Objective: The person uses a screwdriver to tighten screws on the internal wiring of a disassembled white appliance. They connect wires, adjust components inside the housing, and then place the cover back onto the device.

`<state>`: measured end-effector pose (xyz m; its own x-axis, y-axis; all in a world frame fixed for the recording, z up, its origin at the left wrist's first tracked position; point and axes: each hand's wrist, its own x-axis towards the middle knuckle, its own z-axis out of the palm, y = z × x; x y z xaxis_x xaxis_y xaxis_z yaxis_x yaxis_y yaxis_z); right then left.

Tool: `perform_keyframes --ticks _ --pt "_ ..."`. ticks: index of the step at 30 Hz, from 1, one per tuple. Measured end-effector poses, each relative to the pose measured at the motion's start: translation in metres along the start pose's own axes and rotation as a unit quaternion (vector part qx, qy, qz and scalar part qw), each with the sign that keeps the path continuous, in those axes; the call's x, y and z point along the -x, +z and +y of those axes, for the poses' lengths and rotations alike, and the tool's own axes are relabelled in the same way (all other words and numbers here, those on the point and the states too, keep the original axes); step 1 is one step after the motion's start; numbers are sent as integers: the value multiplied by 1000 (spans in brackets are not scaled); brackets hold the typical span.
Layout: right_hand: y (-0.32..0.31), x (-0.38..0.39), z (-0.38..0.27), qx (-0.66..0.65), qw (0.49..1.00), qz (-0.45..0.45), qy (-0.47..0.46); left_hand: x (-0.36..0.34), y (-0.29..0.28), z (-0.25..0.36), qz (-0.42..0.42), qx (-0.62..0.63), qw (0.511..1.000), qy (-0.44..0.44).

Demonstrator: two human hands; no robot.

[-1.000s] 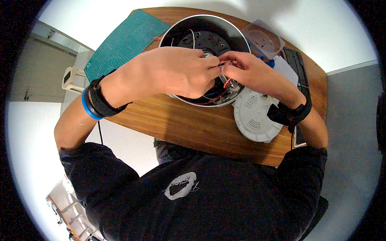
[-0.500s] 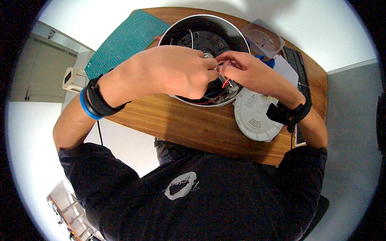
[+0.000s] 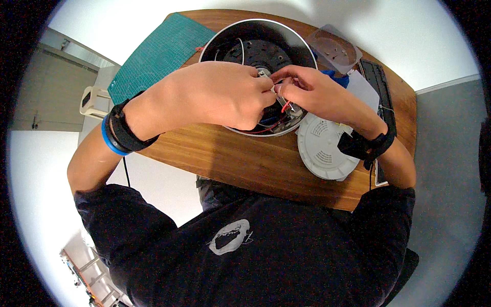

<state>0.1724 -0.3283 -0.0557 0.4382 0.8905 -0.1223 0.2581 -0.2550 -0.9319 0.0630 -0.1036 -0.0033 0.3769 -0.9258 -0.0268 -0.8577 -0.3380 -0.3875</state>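
Observation:
A round housing (image 3: 308, 45) with a white rim and dark inside stands on the wooden table, holding a black perforated disc (image 3: 261, 53), wires and metal parts. Over it, my left hand (image 3: 225, 94) is closed, its fingertips pinching something small that I cannot make out. My right hand (image 3: 312, 89) meets it from the right, thumb and fingers bent together close to the left fingertips. What lies between the right fingers is hidden. Just below them, a red wire (image 3: 286, 106) runs beside a metal part near the housing's front edge.
A white round cover (image 3: 322, 146) with vents lies under my right forearm. At the far left is a green cutting mat (image 3: 158, 56). Behind on the right are a clear tray (image 3: 335, 48) with small parts, a blue item (image 3: 337, 78) and a black keyboard (image 3: 377, 84).
My left hand has shifted slightly down and leftward, showing a bit more of a pale part inside the housing. The right fingertips have moved slightly left.

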Motion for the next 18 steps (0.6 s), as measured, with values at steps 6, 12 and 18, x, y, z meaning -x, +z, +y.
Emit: perform_keyframes --ticks 6,12,18 --pt "-3 0 -4 32 999 -10 19 -1 -1 0 -26 38 998 -32" --pt "0 5 -10 59 998 -23 6 -1 2 5 -27 57 993 -100" --pt "3 10 -19 33 999 -18 34 1 -2 -1 -4 44 998 -41"
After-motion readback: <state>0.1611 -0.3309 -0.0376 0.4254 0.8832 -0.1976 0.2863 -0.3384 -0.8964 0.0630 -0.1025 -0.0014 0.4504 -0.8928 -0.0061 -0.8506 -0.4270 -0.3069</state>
